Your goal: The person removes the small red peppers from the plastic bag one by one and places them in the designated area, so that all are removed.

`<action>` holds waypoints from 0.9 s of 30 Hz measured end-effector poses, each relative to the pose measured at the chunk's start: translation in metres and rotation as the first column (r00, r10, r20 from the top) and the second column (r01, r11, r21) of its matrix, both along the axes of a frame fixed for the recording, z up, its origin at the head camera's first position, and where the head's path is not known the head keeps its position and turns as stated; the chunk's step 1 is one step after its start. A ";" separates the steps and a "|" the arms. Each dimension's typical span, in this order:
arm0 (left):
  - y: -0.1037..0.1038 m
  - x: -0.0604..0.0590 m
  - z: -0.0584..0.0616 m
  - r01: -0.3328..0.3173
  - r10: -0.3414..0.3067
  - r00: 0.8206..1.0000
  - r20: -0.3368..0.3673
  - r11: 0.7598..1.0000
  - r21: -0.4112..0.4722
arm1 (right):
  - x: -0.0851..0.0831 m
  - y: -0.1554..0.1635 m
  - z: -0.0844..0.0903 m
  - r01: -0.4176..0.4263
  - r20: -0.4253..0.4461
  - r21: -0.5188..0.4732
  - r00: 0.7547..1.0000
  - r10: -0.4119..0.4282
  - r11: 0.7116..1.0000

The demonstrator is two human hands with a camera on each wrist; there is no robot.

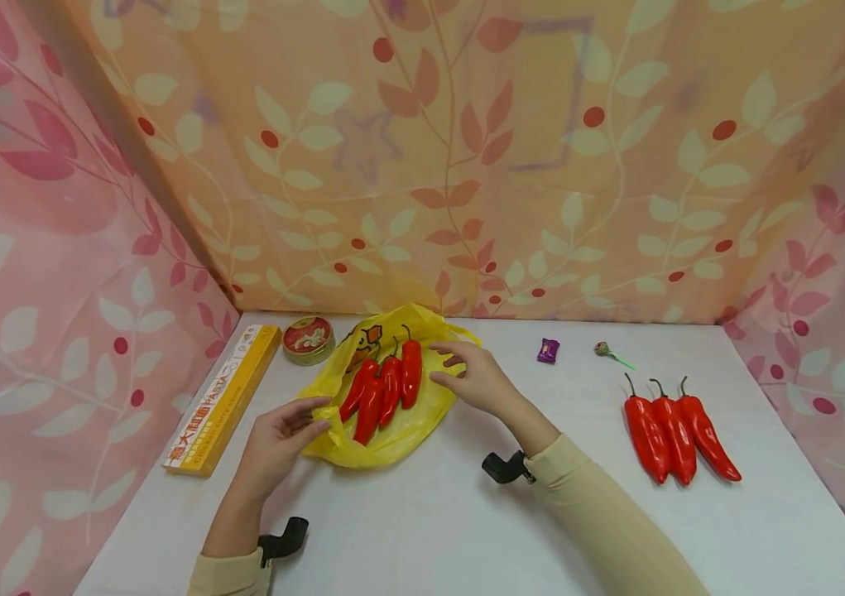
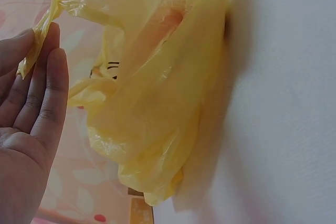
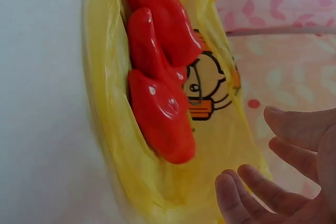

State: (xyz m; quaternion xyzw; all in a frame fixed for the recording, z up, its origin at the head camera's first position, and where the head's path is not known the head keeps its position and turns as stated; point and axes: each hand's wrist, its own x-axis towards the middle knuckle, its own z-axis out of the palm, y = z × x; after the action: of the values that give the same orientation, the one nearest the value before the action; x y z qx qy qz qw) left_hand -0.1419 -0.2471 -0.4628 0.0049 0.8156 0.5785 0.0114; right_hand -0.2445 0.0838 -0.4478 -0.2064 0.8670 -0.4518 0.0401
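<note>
Flanking yellow bag edges, both hands, left hand, right hand; peppers inside

Left hand fingers on near-left edge of yellow plastic bag; right hand hovers at its right edge. Three red chili peppers on the bag, three more peppers at right.
</note>
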 end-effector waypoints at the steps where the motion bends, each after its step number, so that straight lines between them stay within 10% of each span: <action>1: 0.000 0.000 0.000 0.001 -0.001 1.000 0.000 1.000 -0.003 | -0.003 -0.004 -0.002 -0.004 0.004 -0.003 1.000 0.004 1.000; 12: 0.001 0.000 -0.001 0.003 -0.003 1.000 0.005 1.000 -0.001 | -0.041 -0.042 -0.028 0.043 0.078 0.008 0.996 -0.044 0.999; 27: 0.003 0.000 0.002 0.002 -0.002 1.000 0.018 1.000 0.008 | -0.050 -0.065 -0.045 0.037 0.083 0.128 0.995 -0.048 0.991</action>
State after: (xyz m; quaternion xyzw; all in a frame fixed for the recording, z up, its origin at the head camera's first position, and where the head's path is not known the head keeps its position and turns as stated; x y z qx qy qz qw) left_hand -0.1415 -0.2444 -0.4612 0.0008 0.8130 0.5820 0.0194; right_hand -0.2949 0.0192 -0.4927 -0.1654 0.8954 -0.4055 0.0808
